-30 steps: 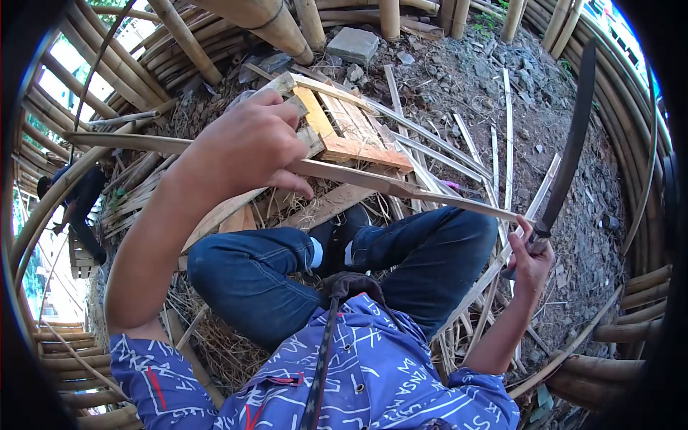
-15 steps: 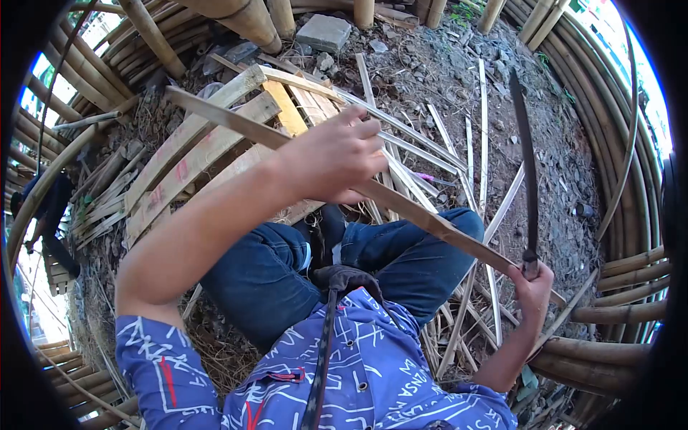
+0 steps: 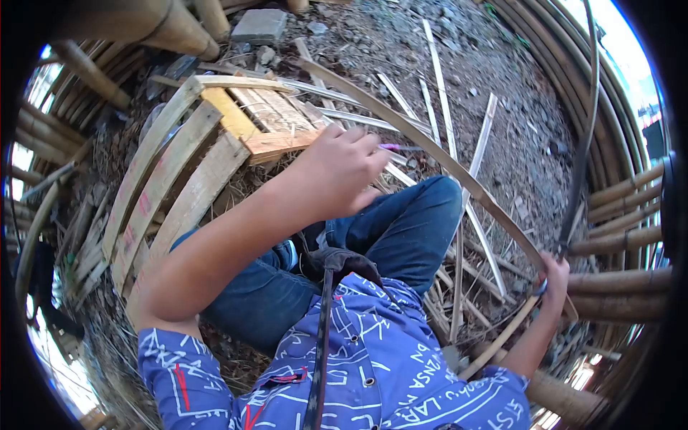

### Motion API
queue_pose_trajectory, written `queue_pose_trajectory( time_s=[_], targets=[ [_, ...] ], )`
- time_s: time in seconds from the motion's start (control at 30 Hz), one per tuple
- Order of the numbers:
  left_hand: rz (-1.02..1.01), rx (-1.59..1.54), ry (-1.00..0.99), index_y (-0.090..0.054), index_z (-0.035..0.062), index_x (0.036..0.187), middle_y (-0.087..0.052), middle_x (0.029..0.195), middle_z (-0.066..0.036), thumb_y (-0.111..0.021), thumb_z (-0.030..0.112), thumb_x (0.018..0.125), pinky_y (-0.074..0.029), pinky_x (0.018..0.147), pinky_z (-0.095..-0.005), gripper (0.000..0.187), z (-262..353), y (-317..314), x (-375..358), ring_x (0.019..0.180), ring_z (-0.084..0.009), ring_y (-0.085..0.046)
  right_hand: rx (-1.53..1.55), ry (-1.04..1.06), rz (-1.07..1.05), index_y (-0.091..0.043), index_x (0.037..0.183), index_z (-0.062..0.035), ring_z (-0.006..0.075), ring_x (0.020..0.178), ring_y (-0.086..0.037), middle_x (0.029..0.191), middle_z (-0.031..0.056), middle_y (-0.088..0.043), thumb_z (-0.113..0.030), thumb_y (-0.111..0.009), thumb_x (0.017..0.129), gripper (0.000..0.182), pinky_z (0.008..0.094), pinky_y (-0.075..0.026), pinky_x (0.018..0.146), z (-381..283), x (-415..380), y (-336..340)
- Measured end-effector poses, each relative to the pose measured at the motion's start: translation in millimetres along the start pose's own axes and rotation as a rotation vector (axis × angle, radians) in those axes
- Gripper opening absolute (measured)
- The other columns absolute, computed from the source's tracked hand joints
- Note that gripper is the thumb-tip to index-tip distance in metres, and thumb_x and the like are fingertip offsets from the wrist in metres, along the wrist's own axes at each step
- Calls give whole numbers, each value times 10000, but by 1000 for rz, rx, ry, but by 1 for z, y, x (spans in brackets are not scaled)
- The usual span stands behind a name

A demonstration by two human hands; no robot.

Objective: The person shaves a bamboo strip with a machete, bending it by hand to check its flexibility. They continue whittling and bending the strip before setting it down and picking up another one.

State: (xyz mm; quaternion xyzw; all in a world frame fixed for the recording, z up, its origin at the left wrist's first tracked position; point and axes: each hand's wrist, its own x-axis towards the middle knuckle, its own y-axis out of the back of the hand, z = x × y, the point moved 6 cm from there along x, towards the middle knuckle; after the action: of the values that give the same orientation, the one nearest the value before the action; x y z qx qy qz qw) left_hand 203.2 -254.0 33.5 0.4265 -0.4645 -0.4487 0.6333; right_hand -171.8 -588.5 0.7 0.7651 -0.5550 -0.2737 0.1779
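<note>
A long flat bamboo strip [image 3: 462, 175] runs in a curve from the upper middle down to my right hand [image 3: 553, 278], which is closed on it at the right. The same hand has a long knife against the strip. Its pale wooden handle [image 3: 502, 340] slants toward my sleeve, and its dark blade [image 3: 571, 218] points upward, partly lost against a dark cord. My left hand [image 3: 342, 170] is raised over my lap, fingers loosely curled and apart, with nothing in it. A gap separates it from the strip.
A wooden pallet [image 3: 154, 193] stands at the left. Several thin strips [image 3: 481, 136] lie on the stony ground ahead, with a concrete block [image 3: 259, 26] at the top. Bamboo poles [image 3: 620, 241] border the right side, and thick poles [image 3: 93, 75] stand at the upper left.
My left hand has let go of the strip. The strip's far end has swung rightward and the strip now bows. My right hand has shifted right with the strip and knife; the view has turned.
</note>
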Motion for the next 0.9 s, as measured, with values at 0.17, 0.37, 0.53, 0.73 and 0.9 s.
queue_pose_trajectory(
  time_s=[0.17, 0.37, 0.53, 0.73, 0.9],
  targets=[
    [-1038, -199, 306, -613, 26, 1029, -637, 1057, -172, -668, 484, 769, -456, 903, -403, 529, 6, -85, -50, 1042, -322, -592, 182, -283, -161, -525, 790, -87, 59, 393, -415, 576, -30, -465, -173, -709, 779, 203, 220, -346, 345, 41, -13, -83],
    [-828, -798, 318, -337, 33, 1390, -568, 1153, -258, -658, 625, 725, -447, 923, -355, 946, 59, -186, -30, 1092, -345, -561, 299, -596, -381, -559, 807, -45, 73, 449, -479, 647, 11, -527, -151, -706, 776, 184, 217, -403, 371, 114, -49, -163],
    [-323, -1372, 443, -632, 14, 1068, -642, 1000, -69, -598, 278, 919, -455, 848, -284, 305, 77, -214, -13, 939, -119, -566, 260, -619, -490, -562, 827, -46, 67, 483, -497, 641, 4, -522, -156, -675, 803, 159, 210, -412, 388, 110, -84, -172],
    [31, -1509, 646, -653, 5, 967, -658, 868, -25, -617, 246, 906, -448, 714, -238, 251, 57, -200, 48, 789, -69, -559, 434, -694, -568, -545, 842, -51, 46, 468, -477, 635, 6, -537, -143, -663, 817, 152, 187, -399, 372, 87, -87, -170],
    [-16, -1746, 478, -572, -11, 1156, -640, 895, -54, -769, 254, 776, -477, 808, -273, 504, 98, -230, 76, 865, -127, -593, 590, -678, -510, -568, 898, 28, 22, 470, -454, 638, -9, -510, -70, -619, 815, 138, 170, -396, 385, 61, -82, -169]
  ],
)
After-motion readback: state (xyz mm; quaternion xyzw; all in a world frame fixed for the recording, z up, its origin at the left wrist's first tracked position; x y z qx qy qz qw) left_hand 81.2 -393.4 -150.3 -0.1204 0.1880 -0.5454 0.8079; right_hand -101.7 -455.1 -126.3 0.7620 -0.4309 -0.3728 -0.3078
